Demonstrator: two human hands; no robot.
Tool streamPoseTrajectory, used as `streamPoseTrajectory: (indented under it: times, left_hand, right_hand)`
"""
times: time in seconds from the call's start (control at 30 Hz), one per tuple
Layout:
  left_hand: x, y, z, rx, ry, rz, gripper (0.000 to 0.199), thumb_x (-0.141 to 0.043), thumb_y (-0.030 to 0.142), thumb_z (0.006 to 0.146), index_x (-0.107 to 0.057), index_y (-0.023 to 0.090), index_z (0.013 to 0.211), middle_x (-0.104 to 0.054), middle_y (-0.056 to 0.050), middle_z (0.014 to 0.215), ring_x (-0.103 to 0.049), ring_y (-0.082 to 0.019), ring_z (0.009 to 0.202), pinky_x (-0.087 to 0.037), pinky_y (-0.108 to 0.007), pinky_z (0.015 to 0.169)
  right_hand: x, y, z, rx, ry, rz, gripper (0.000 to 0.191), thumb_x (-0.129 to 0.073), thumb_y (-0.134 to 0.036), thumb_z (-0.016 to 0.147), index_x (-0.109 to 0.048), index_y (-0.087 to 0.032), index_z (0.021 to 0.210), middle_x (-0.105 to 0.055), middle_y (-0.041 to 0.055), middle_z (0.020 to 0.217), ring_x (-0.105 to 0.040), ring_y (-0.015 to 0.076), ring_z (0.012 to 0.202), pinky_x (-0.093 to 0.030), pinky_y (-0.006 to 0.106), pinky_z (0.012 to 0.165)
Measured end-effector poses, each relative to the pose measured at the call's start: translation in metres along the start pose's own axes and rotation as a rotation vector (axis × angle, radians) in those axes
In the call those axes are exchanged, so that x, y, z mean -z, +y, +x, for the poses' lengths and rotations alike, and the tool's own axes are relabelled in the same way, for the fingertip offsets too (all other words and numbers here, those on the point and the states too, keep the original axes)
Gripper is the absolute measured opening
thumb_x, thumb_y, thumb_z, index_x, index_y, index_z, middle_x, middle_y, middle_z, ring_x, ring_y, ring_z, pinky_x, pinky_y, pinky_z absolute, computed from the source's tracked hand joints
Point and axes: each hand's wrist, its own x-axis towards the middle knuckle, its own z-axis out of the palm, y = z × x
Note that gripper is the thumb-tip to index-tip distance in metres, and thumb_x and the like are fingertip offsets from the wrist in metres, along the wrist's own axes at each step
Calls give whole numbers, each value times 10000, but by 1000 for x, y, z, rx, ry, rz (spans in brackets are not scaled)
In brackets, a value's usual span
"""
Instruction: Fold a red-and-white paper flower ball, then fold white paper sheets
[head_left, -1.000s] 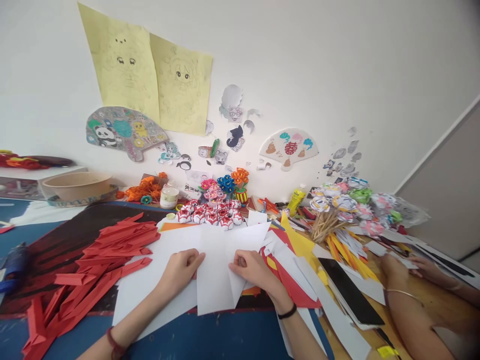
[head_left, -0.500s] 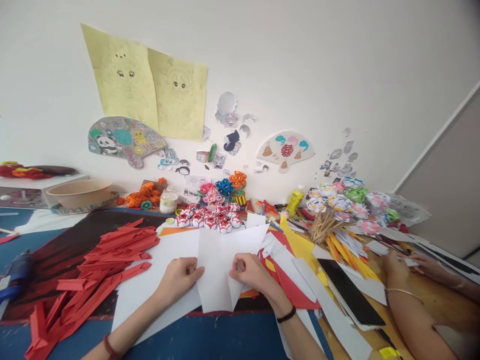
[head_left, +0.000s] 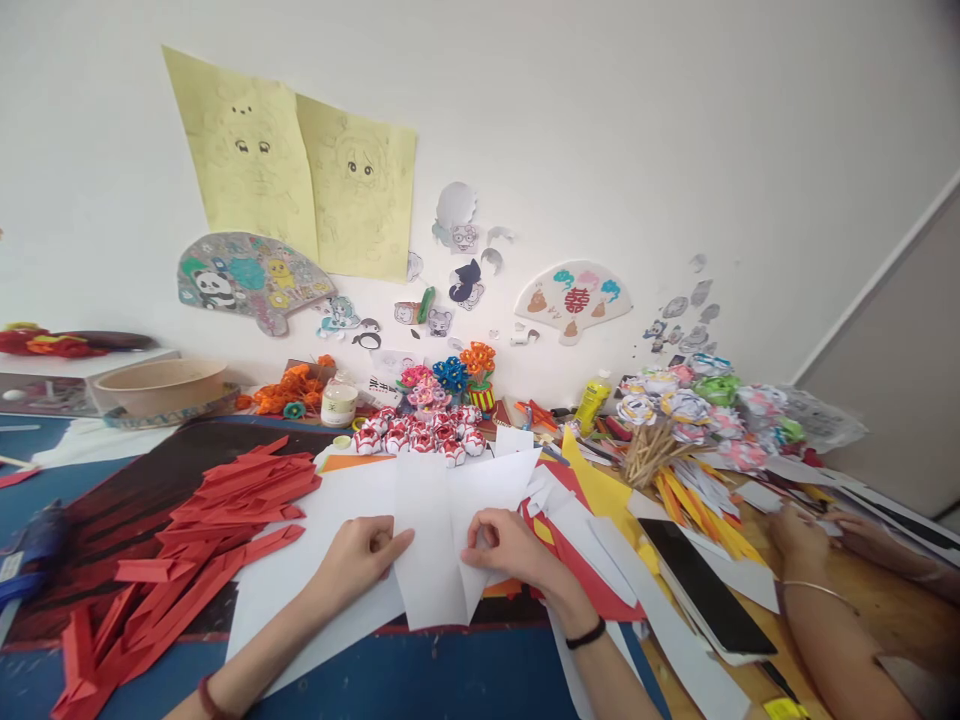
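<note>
A creased sheet of white paper (head_left: 429, 530) is held up between my two hands, with a fold line running down it. My left hand (head_left: 366, 552) pinches its left edge, thumb in front and fingers curled. On the other side my right hand (head_left: 504, 545) grips the paper's right part between thumb and forefinger. Beneath lies a larger white sheet (head_left: 300, 600) on the dark mat. Left of my hands spreads a pile of folded red paper strips (head_left: 232, 515). Red and white paper flowers (head_left: 420, 437) sit just beyond the held sheet.
At the right, another person's hands (head_left: 806, 530) work over the wooden table. A black phone (head_left: 705, 585) lies nearer me, beside cut paper strips. Paper flowers on sticks (head_left: 667, 405) lie behind. A glue gun (head_left: 34, 560) and a beige basin (head_left: 161, 388) are at the left.
Almost nothing has moved. The left part of the held paper stands slightly higher and its fold looks a little more marked; both hands keep their hold.
</note>
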Motion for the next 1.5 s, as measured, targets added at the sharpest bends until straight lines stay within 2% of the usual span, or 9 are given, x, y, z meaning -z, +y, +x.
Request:
streamPoseTrajectory:
  times: [0.1, 0.2, 0.4, 0.7, 0.87, 1.03, 1.2, 1.37, 1.5]
  left_hand:
    - [1, 3, -1, -54, -45, 23, 506, -443, 585, 831, -344, 199, 519, -416, 50, 469, -360, -114, 498, -249, -241, 509]
    - [3, 3, -2, -60, -120, 24, 480, -491, 542, 817, -360, 198, 509, -448, 48, 449, -379, -112, 481, -260, -233, 499]
    - [3, -1, -3, -48, -172, -50, 446, -558, 438, 783, -332, 207, 475, -436, 62, 383, -445, -109, 400, -313, -226, 485]
    - [4, 1, -3, -28, -180, -54, 453, -571, 411, 777, -338, 207, 446, -478, 55, 362, -470, -110, 382, -353, -227, 499]
    - [4, -1, 0, -31, -216, -55, 448, -571, 407, 783, -352, 203, 449, -487, 52, 361, -472, -106, 379, -356, -216, 487]
    - [4, -2, -1, -22, -226, -72, 452, -575, 410, 782, -356, 201, 447, -461, 56, 357, -475, -104, 367, -341, -214, 470]
    - [6, -2, 0, -10, -279, -130, 442, -579, 428, 776, -390, 198, 450, -472, 48, 366, -466, -104, 360, -315, -213, 442]
    - [7, -4, 4, -36, -262, -92, 473, -542, 484, 815, -397, 194, 470, -529, 27, 386, -494, -107, 399, -340, -209, 479]
    - [8, -3, 3, -72, -286, -48, 484, -513, 505, 838, -403, 190, 487, -553, 23, 406, -489, -103, 416, -347, -204, 494]
  right_hand:
    - [7, -2, -4, 65, -70, 23, 242, -779, -385, 677, -689, -215, 823, -490, -31, 752, -482, 130, 689, -368, 218, 621]
    - [9, -7, -8, 70, -76, -2, 315, -819, -385, 625, -678, -227, 859, -490, -25, 819, -500, 151, 769, -383, 231, 682]
    - [6, -11, -10, 37, -66, -8, 258, -801, -321, 652, -660, -224, 845, -508, -20, 861, -494, 163, 830, -386, 242, 739]
    - [3, -3, -7, 48, -69, -3, 268, -814, -347, 646, -659, -222, 824, -467, -36, 804, -487, 148, 772, -367, 234, 693]
    - [3, 0, -6, 54, -93, 4, 325, -821, -416, 627, -654, -225, 831, -454, -38, 789, -480, 156, 785, -363, 244, 697]
    - [4, 1, -6, 41, -99, 4, 314, -827, -393, 628, -652, -231, 833, -462, -36, 808, -478, 153, 786, -368, 248, 705]
    - [5, 0, -5, 33, -103, -4, 326, -822, -422, 628, -654, -235, 835, -470, -33, 816, -486, 157, 795, -373, 252, 715]
    - [6, -1, -3, 48, -125, -38, 343, -813, -456, 630, -652, -239, 840, -465, -34, 800, -491, 161, 803, -375, 253, 720]
    - [10, -3, -7, 78, -164, -66, 458, -807, -541, 594, -635, -264, 916, -480, -22, 884, -494, 182, 880, -383, 261, 754]
